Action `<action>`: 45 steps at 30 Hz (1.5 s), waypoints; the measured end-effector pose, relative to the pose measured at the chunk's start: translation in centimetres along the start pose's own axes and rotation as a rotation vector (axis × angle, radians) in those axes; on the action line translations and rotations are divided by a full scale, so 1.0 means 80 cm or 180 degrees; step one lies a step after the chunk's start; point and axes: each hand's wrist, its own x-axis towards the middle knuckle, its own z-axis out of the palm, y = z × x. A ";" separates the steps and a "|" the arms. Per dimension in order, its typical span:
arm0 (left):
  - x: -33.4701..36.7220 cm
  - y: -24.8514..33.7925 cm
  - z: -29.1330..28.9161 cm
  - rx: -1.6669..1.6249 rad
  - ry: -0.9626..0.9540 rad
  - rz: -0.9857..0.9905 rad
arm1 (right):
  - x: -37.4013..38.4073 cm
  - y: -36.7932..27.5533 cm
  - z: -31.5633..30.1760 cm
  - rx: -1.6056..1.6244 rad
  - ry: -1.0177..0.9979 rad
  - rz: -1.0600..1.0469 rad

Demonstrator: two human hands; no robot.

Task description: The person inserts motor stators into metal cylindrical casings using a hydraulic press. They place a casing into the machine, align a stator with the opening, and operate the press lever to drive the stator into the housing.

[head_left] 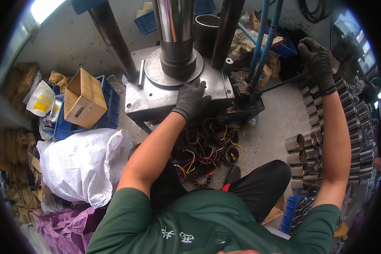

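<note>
My left hand (192,100), in a black glove, rests on the metal press table (146,99) with its fingers reaching the rim of a round steel plate (154,70). It is open and grips nothing. Above that plate, a shiny steel column (175,25) meets a dark cylinder (178,63). My right hand (316,63), also black-gloved, is raised at the far right with its fingers bent over. What they close on is hidden. A dark lever bar (281,84) ends close below it. A short metal rod (141,74) stands on the table's left side.
Several wound motor stators (206,154) with coloured wires lie on the floor below the table. Rows of metal cylinders (307,154) stand at right. At left are a wooden box (86,99), a blue crate (112,99) and a white sack (80,165). Blue pipes (262,42) rise behind.
</note>
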 end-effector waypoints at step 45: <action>-0.068 -0.033 0.032 0.0422 -0.0607 0.1691 | 0.004 -0.001 0.005 -0.0107 0.0085 -0.0095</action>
